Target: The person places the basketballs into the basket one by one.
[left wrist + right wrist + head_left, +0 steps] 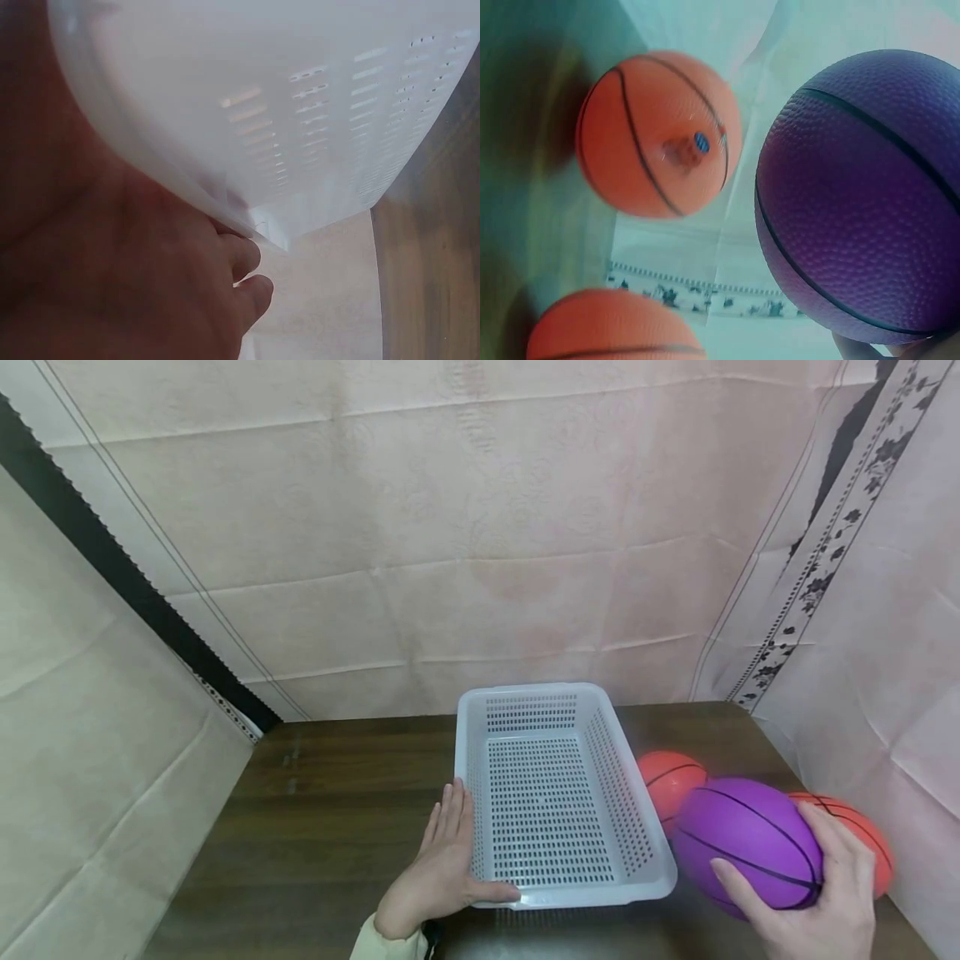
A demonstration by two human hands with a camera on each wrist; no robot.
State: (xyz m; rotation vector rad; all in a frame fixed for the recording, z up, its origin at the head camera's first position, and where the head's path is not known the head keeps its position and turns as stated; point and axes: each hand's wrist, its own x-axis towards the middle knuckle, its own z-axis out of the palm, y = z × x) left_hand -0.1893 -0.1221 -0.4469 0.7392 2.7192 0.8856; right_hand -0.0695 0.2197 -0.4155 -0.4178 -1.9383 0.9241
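Observation:
My right hand [828, 893] grips a purple toy basketball [738, 839] with black lines, thumb on its near left side and fingers round the right. In the right wrist view the pebbled ball fills the right side, with only fingertips showing beneath it. To the left stands a white perforated plastic basket [585, 895] with nothing in it. My left hand [437, 872] rests at its front left corner, fingers straight along the left rim and thumb over the front rim. The left wrist view shows the basket's slotted side wall [322, 150] close by the hand.
Behind the purple ball, one orange toy basketball [666, 777] sits near the basket's right side and another [870, 839] by the right-hand cloth. Pale cloth [487, 527] hangs behind and at both sides of the dark wooden table [322, 835].

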